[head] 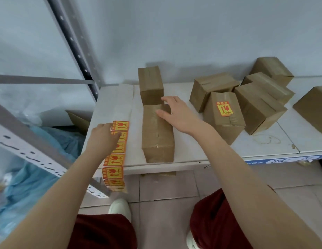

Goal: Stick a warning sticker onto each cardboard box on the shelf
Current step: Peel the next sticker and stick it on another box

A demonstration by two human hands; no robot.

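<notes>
A strip of red and yellow warning stickers (pixel 115 155) lies along the left part of the white shelf (pixel 264 148) and hangs over its front edge. My left hand (pixel 104 136) pinches the strip near its far end. My right hand (pixel 176 114) rests with spread fingers on the far end of a long plain cardboard box (pixel 157 139) at the shelf front. A second plain box (pixel 151 85) stands behind it. To the right, one box (pixel 224 115) carries a warning sticker (pixel 223 108) on its top.
Several more plain cardboard boxes (pixel 259 106) crowd the back right of the shelf, one (pixel 313 108) at the right edge. A grey perforated upright (pixel 75 45) rises at the left. Blue plastic sheeting (pixel 30 169) lies lower left. My knees and shoes are over the tiled floor.
</notes>
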